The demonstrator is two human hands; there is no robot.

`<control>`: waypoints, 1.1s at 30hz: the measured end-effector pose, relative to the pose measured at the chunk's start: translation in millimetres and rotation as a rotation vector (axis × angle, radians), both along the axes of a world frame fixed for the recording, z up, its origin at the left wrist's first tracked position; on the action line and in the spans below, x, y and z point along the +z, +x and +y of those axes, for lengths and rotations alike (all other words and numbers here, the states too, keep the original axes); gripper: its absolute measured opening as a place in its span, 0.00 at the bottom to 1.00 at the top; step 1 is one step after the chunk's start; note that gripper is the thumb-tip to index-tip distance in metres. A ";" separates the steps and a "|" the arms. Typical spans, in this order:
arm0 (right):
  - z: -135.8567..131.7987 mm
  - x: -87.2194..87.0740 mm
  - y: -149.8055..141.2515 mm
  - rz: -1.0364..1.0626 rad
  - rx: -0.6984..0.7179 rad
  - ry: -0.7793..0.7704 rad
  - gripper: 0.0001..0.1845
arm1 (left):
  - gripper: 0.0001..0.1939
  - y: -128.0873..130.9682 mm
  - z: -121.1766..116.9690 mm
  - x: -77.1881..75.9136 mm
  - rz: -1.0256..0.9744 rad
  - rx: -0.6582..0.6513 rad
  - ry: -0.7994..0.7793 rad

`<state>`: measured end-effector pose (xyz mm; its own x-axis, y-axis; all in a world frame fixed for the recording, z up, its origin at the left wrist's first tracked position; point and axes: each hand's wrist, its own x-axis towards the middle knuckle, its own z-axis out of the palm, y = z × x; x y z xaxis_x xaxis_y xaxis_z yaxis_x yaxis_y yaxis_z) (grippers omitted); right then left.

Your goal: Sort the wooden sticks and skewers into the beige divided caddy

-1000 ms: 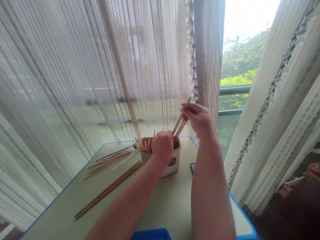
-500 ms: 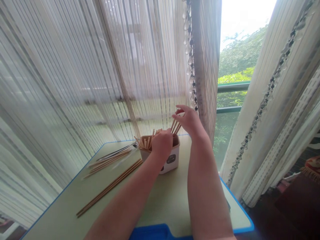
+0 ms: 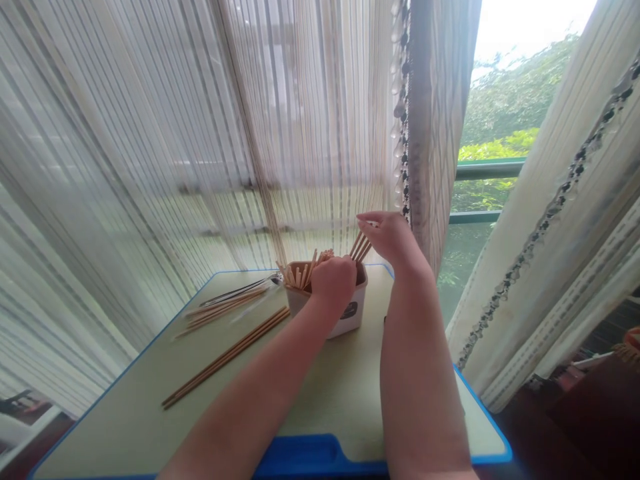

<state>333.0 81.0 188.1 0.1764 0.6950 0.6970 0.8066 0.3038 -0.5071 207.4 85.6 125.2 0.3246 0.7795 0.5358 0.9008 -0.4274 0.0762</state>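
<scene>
A white container (image 3: pixel 349 327) with a brown inside and a dark label stands toward the far side of the table. Pale thin sticks (image 3: pixel 300 276) poke up from its left part. Over its opening, my left hand (image 3: pixel 334 281) is closed in a fist, at the lower part of several brown chopsticks (image 3: pixel 361 247) that slant up to the right. My right hand (image 3: pixel 393 239) bends over their upper ends, with thumb and fingers drawn together around them. The fingertips of my left hand are hidden from view.
Loose brown chopsticks (image 3: pixel 227 357) lie diagonally left of the container. Behind them is a clear bag with lighter chopsticks (image 3: pixel 225 312). The pale table (image 3: pixel 320 400) has a blue edge and a blue recess in front. Sheer curtains (image 3: pixel 150 133) hang behind it.
My right hand's fingers have drawn closer together around the chopsticks' upper ends. My left fist stays at the container. The whole view has shifted slightly.
</scene>
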 end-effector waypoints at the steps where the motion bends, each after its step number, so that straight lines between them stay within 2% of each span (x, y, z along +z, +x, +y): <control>1: 0.7 -0.3 1.3 -0.012 -0.040 0.010 0.17 | 0.20 0.0 0.4 -0.6 0.001 -0.004 0.003; 3: 2.2 -1.5 4.1 -0.027 -0.093 -0.010 0.17 | 0.20 -0.1 1.4 -1.8 0.000 -0.002 0.000; 10: -2.8 -0.6 5.0 0.036 -0.075 -0.131 0.16 | 0.19 -1.7 2.9 -2.1 0.020 -0.013 0.007; 16: -5.5 0.1 2.1 0.069 -0.040 -0.139 0.15 | 0.18 -3.5 0.8 -0.7 0.033 -0.055 0.029; 24: -2.5 -0.7 2.0 0.095 -0.050 -0.135 0.13 | 0.16 -5.2 -0.1 4.0 -0.005 -0.095 -0.039; 29: -4.9 4.1 1.2 0.054 -0.079 -0.134 0.13 | 0.16 -12.7 -25.6 19.4 -0.037 -0.122 -0.035; 31: -12.4 10.0 -4.5 0.014 -0.114 -0.089 0.14 | 0.16 -26.4 -39.5 23.4 -0.129 -0.142 0.052; 33: -23.5 17.6 -16.7 -0.022 -0.125 0.044 0.14 | 0.17 -49.0 -49.4 21.9 -0.261 -0.143 0.177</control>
